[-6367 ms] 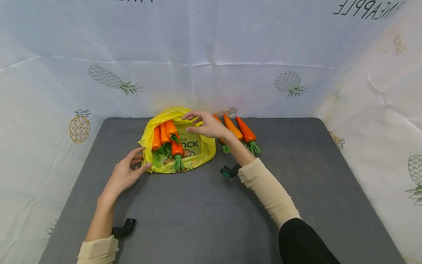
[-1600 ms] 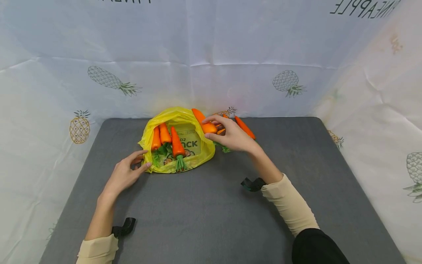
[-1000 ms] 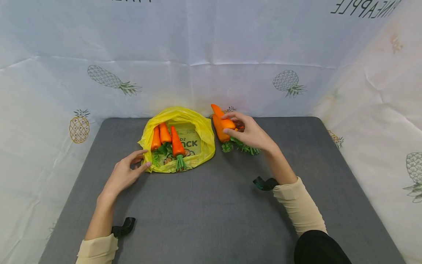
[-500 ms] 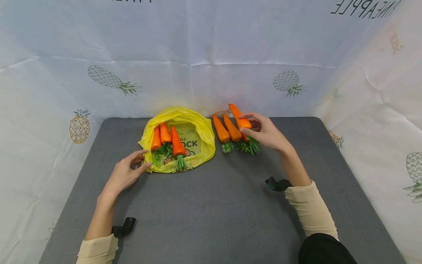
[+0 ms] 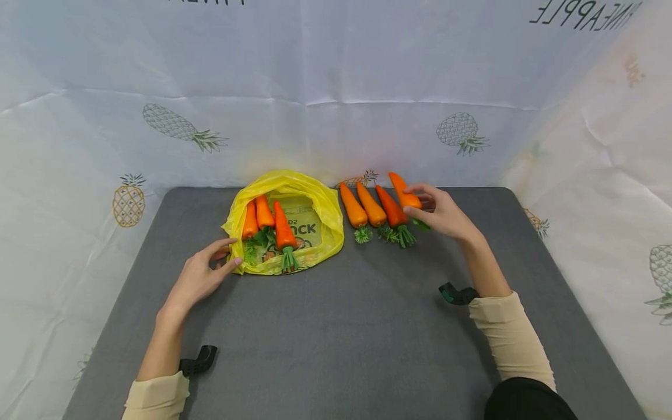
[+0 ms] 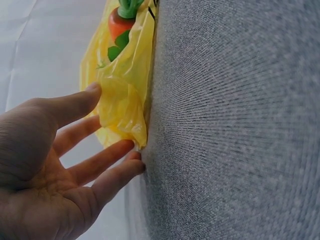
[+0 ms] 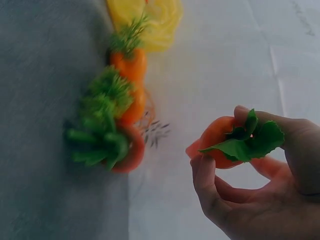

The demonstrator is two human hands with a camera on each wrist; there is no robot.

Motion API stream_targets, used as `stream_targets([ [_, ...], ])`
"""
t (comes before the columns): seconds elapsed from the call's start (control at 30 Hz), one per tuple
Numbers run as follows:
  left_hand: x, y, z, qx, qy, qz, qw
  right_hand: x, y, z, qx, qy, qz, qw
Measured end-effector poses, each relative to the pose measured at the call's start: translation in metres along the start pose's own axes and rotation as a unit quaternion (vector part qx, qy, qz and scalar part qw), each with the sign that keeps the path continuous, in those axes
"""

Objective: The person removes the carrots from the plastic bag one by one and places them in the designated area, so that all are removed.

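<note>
My right hand pinches an orange toy carrot between thumb and fingers, at the right end of a carrot row. In the right wrist view this carrot points its flat green leaves at the camera, held apart from the others. My left hand is at the left side of a yellow plastic bag, its thumb and fingertips touching the crinkled edge. The bag lies with its mouth toward me. Inside are a redder carrot and two orange carrots, with leafy tops.
Right of the bag, two orange carrots and a deeper orange-red carrot lie side by side, green tops toward me. A grey table ends against a white pineapple-print curtain. Each wrist wears a black mount.
The right hand has taken an orange carrot out of the bag and carried it rightward over the row to its right end. The left hand stays at the bag.
</note>
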State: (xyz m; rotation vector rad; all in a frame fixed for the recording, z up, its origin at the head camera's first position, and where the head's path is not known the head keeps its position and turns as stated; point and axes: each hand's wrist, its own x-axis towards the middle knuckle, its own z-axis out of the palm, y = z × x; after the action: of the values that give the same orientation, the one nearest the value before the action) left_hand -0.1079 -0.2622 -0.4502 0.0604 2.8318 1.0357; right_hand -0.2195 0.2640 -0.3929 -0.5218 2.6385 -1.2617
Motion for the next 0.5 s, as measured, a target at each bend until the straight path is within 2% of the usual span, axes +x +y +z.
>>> stream_targets([
  [0.5, 0.000, -0.001, -0.001, -0.004, 0.004, 0.006, 1.0000, 0.002, 0.036, -0.002, 0.002, -0.021, 0.056, 0.9982],
])
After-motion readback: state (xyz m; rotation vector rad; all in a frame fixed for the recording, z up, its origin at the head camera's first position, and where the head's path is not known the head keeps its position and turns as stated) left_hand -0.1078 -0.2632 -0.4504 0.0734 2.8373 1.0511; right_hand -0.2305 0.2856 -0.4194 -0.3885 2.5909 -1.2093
